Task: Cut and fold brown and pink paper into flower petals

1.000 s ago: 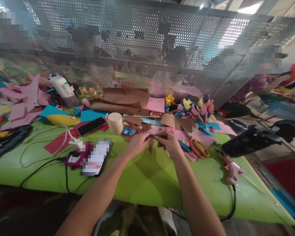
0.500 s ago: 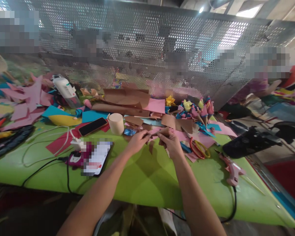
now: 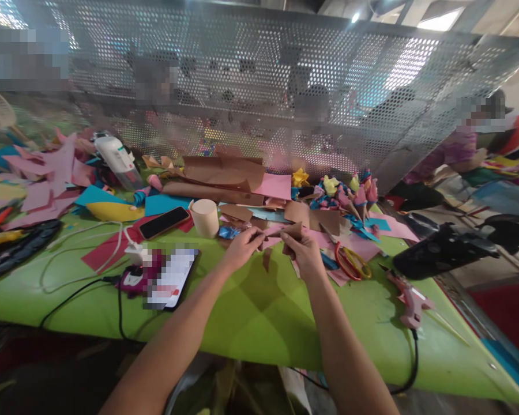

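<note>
Between my two hands is a small piece of brown paper [image 3: 293,229], rolled or folded to a narrow point on its left. My left hand [image 3: 245,246] pinches the pointed end. My right hand [image 3: 301,248] grips the wider end between thumb and fingers. Just below them a small brown paper scrap [image 3: 267,259] lies on the green table [image 3: 268,323]. Scissors with red and yellow handles [image 3: 350,262] lie to the right of my right hand. A cream-coloured cup or roll [image 3: 205,218] stands to the left of my left hand.
Brown paper sheets [image 3: 222,173] and pink paper [image 3: 277,185] lie at the back, beside small paper flowers [image 3: 346,193]. A pink glue gun [image 3: 413,302] rests at right near a black bottle [image 3: 441,251]. Two phones, a dark one [image 3: 164,223] and a lit one [image 3: 173,279], lie left among cables.
Both hands stay in nearly the same place on the brown paper. My right fingers have shifted slightly, and more of the paper's wide end shows above them.
</note>
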A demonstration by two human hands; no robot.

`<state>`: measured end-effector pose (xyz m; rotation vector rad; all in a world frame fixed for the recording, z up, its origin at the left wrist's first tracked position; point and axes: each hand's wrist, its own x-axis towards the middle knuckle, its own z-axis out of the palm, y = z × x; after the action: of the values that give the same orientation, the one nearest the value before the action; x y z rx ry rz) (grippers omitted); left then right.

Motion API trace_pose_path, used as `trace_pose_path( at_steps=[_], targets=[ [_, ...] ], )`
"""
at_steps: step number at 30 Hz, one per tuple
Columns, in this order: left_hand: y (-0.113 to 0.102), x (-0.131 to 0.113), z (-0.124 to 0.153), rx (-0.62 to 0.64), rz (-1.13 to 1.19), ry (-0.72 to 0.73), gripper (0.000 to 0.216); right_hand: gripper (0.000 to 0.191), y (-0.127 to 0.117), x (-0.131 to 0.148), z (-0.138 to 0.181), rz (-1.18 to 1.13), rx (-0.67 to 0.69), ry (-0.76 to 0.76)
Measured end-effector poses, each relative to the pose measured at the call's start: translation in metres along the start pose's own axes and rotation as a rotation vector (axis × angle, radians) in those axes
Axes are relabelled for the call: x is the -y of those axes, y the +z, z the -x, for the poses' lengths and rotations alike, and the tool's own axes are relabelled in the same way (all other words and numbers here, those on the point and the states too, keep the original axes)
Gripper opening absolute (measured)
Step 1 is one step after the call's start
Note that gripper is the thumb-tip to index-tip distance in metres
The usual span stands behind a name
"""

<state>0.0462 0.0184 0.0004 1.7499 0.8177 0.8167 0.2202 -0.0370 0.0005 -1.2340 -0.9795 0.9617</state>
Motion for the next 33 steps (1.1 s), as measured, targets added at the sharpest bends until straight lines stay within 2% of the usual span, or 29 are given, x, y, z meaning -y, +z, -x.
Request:
trace_pose_path(
  at_steps=[11,19,23,27,33],
  targets=[
    [0.0017,-0.0018,0.0006,-0.024,-0.076,0.040,0.023,0.041,0.0009,0.0020,0.0013,0.016,0.029,-0.015],
    [0.0043,-0.0003,0.0020,0.019,-0.113,0.016,0.034,0.039,0.0068,0.0010,0.0018,0.045,0.025,0.030],
    [0.0049,-0.0027,0.0012,-0.025,-0.173,0.017,0.028,0.038,0.0082,0.0012,0.0039,0.060,0.068,0.044],
    [0.0026,-0.0006,-0.0012,-0.050,-0.165,0.012,0.028,0.039,0.0046,0.0017,0.0036,0.058,0.037,0.022],
    [0.0032,0.0022,-0.0012,0.022,-0.104,0.006,0.041,0.034,0.0058,0.0008,0.0022,0.086,0.025,-0.018]
  ],
)
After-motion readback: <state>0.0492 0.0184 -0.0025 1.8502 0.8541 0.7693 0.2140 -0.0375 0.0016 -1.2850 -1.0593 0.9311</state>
